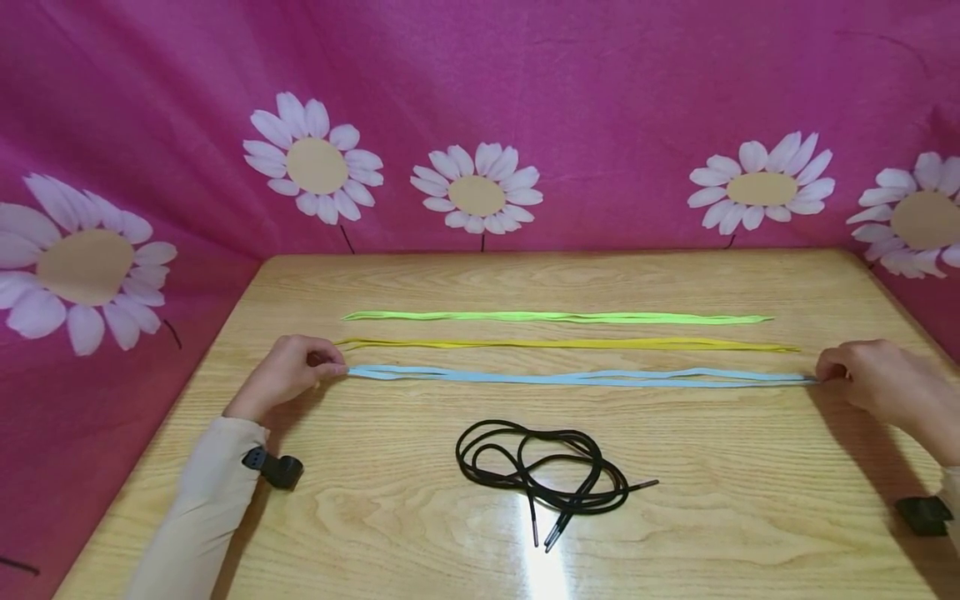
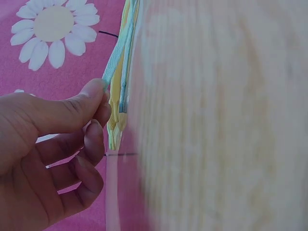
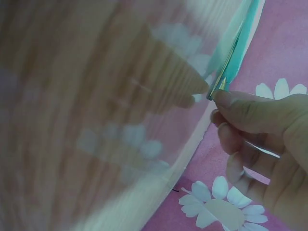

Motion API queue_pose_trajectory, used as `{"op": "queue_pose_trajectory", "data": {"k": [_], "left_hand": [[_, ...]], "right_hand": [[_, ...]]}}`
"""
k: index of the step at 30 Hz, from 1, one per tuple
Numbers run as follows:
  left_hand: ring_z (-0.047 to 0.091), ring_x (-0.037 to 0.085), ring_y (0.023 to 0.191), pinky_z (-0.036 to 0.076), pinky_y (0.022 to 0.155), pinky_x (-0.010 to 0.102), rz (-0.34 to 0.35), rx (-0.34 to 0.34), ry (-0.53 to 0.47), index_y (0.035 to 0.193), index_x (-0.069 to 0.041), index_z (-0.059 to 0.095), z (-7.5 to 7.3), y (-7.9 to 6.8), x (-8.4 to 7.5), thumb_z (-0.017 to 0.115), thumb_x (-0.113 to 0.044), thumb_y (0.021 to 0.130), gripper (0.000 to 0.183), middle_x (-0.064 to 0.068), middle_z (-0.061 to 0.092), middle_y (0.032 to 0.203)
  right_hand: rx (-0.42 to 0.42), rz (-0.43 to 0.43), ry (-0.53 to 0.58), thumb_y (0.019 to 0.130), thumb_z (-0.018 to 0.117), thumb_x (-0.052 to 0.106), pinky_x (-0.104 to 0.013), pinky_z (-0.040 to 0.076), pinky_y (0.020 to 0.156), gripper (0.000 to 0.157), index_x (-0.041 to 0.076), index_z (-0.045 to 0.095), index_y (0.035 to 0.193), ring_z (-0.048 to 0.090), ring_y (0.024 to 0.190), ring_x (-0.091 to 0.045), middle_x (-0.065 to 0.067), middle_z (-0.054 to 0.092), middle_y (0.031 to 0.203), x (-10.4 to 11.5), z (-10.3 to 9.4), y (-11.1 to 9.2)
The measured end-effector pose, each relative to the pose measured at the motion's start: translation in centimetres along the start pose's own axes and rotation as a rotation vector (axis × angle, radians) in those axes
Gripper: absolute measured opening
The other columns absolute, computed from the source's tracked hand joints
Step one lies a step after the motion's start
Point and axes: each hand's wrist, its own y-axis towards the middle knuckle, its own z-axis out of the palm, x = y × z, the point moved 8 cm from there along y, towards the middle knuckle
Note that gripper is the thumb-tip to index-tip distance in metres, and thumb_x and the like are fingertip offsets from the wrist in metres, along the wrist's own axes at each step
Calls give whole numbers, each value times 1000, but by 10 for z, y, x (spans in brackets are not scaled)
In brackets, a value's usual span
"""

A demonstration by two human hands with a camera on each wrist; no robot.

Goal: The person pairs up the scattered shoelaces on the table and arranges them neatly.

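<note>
A light blue shoelace (image 1: 517, 378), doubled into long strands, stretches across the table between both hands. At its left end the left hand (image 1: 288, 375) pinches it between thumb and forefinger; the left wrist view shows the blue lace (image 2: 117, 60) coming out of that pinch. The right hand (image 1: 877, 383) pinches the other end, low over the wood, with thumb and forefinger together in the right wrist view. Just behind lies a yellow shoelace (image 1: 570, 343), and beyond that a neon green shoelace (image 1: 540, 317), both laid out lengthwise and roughly parallel to the blue one.
A black round cord lace (image 1: 592, 504) with dark tips lies in loose loops nearer the front of the wooden table (image 1: 360, 533). Pink cloth (image 1: 600, 92) printed with white flowers hangs behind the table and along its sides.
</note>
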Motion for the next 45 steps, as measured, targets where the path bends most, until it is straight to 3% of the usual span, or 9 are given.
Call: {"op": "queue_pose_trajectory", "data": {"k": [6, 13, 17, 28, 36, 45], "left_hand": [[54, 18, 74, 44, 67, 32, -8, 9, 13, 86, -6, 70, 3, 2, -1, 69, -7, 88, 3, 3, 65, 81], [59, 19, 75, 46, 70, 34, 14, 17, 31, 102, -3, 66, 6, 5, -3, 71, -5, 87, 16, 5, 66, 81], [57, 19, 74, 45, 68, 34, 20, 50, 35, 100, -4, 68, 8, 5, -4, 70, -6, 87, 13, 6, 65, 81], [55, 21, 76, 44, 68, 34, -43, 43, 58, 99, -4, 67, 4, 3, 2, 70, -10, 88, 13, 7, 63, 82], [55, 15, 63, 45, 60, 31, 18, 2, 89, 93, -2, 67, 0, 3, -16, 69, -5, 87, 7, 5, 63, 73], [53, 16, 66, 44, 61, 30, 27, 4, 99, 94, -4, 67, 1, 4, -34, 69, -7, 88, 7, 4, 61, 74]], "right_hand": [[-10, -9, 14, 72, 74, -5, -35, 42, 56, 17, 9, 65, 73, 49, 62, -14, -1, 61, 70, -2, 1, 1], [1, 8, 36, 73, 72, -4, -34, 40, 55, 16, 10, 65, 73, 48, 62, -14, -2, 61, 70, -4, 2, 1], [16, 15, 43, 76, 72, -1, -34, 40, 55, 14, 10, 65, 75, 47, 62, -15, 0, 60, 69, -4, 3, 0], [-1, 16, 17, 76, 72, -3, -36, 42, 54, 11, 5, 65, 77, 50, 61, -16, -1, 58, 67, -3, 2, -1], [-3, 34, -8, 76, 72, 0, -33, 38, 52, 12, 8, 65, 79, 48, 61, -15, 4, 54, 67, 8, -5, 3], [34, 49, -18, 78, 72, -1, -34, 40, 52, 11, 4, 65, 85, 49, 62, -17, 1, 56, 70, 27, -13, 7]]}}
